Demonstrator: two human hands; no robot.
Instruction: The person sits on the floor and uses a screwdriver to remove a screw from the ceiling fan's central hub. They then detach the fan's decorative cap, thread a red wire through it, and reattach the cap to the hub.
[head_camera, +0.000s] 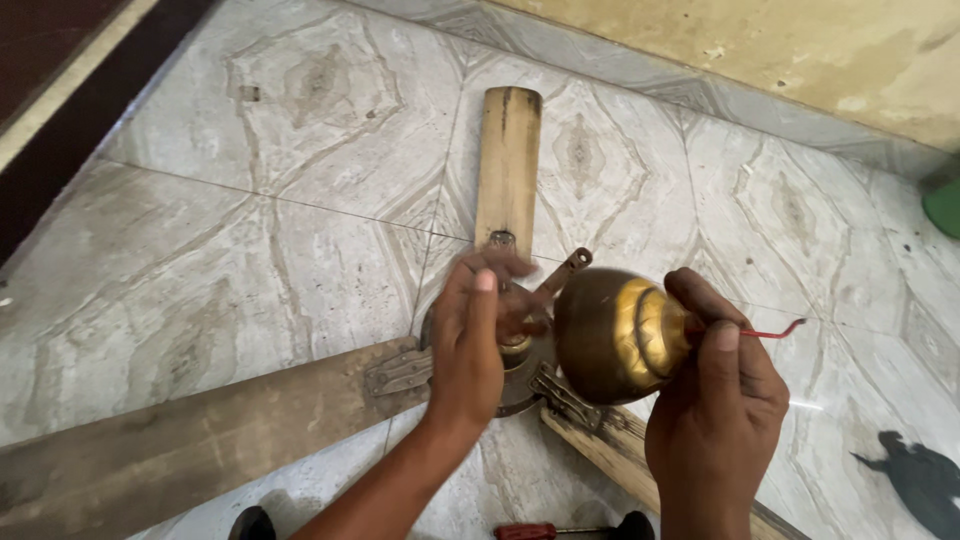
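Left hand (470, 345) curled downward, right hand (715, 405) seemingly in closed grip.

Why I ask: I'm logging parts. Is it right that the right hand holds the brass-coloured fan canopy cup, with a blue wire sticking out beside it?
Not quite. The wire is red, not blue, as the head view shows. The right hand does hold the brass-coloured canopy cup.

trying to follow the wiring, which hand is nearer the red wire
Right. The right hand pinches the red wire beside the brass cup; the left hand is across it, on the fan hub.
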